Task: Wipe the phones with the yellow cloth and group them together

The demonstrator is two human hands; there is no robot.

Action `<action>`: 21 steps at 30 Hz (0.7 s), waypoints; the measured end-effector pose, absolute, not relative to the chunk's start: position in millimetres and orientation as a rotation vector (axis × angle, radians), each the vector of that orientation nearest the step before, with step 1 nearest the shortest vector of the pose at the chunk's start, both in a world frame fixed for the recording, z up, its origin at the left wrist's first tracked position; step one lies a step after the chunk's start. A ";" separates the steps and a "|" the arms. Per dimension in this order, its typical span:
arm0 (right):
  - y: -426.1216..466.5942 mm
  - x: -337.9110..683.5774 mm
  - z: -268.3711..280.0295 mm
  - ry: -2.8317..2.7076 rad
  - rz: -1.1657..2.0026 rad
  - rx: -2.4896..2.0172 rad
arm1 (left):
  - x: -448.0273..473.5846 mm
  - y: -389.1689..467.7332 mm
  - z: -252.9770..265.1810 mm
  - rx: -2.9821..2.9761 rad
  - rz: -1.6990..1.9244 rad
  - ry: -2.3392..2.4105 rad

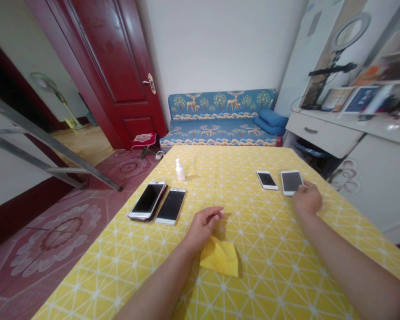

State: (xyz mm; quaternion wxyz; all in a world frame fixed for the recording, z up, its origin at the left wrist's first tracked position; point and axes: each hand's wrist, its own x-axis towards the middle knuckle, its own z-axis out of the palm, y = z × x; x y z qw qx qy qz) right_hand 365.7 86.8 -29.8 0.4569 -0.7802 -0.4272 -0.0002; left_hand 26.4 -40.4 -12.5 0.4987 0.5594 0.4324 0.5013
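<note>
Beyond and right of the cloth [221,258], the rightmost phone [291,181] should be stiff, slick, fragile: best held by its edges. The right hand [308,199] meets its near corner, pinch unclear; the left hand [202,226], beside the cloth, curls loosely, fingertips narrowly parted.

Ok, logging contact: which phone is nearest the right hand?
The rightmost phone, grey-screened: the right hand covers its corner; the other phones lie farther off.

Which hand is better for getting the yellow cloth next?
Probably the left hand: it's close beside the yellow cloth. The right hand is farther away, with its fingers at the edge of the white phone with a grey screen.
</note>
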 end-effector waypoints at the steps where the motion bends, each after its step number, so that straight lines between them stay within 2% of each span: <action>1: 90.7 366.6 -28.2 -1.014 0.002 -1.967 | 26.7 -40.2 -12.4 1.352 1.208 1.055; 8: 105.9 359.6 -28.5 -0.985 -0.008 -2.091 | 27.4 -39.7 -12.3 1.398 1.170 1.107; 16: 87.7 333.1 -18.4 -1.252 -0.108 -1.809 | 28.0 -38.1 -16.3 1.375 1.186 1.106; 19: 56.0 291.4 -13.6 -1.523 0.015 -1.615 | 25.9 -35.6 -21.6 1.390 1.242 1.153; 21: 21.5 255.0 -7.4 -1.777 0.303 -1.409 | 20.8 -34.1 -22.6 1.501 1.341 1.259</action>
